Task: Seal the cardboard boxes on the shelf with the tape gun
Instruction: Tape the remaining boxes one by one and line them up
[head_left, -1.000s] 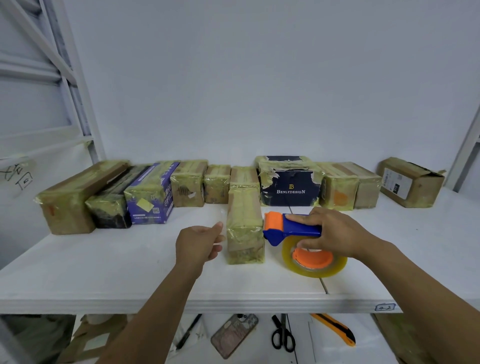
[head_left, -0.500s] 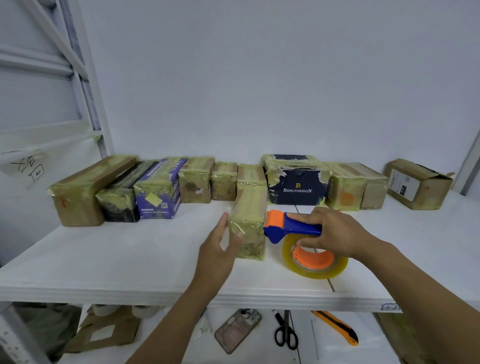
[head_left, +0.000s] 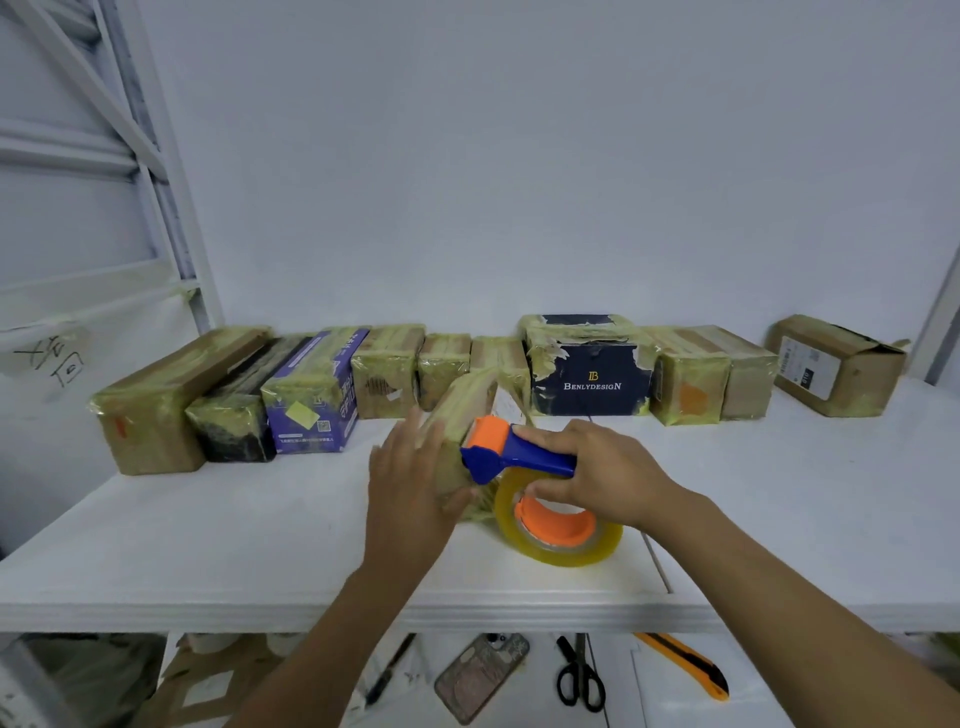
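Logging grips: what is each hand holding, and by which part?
The right hand grips the tape gun by its blue handle; left hand presses flat against the taped box, on its left side.

Left hand (head_left: 410, 483) flat-fingered, right hand (head_left: 597, 467) curled, arms outstretched.
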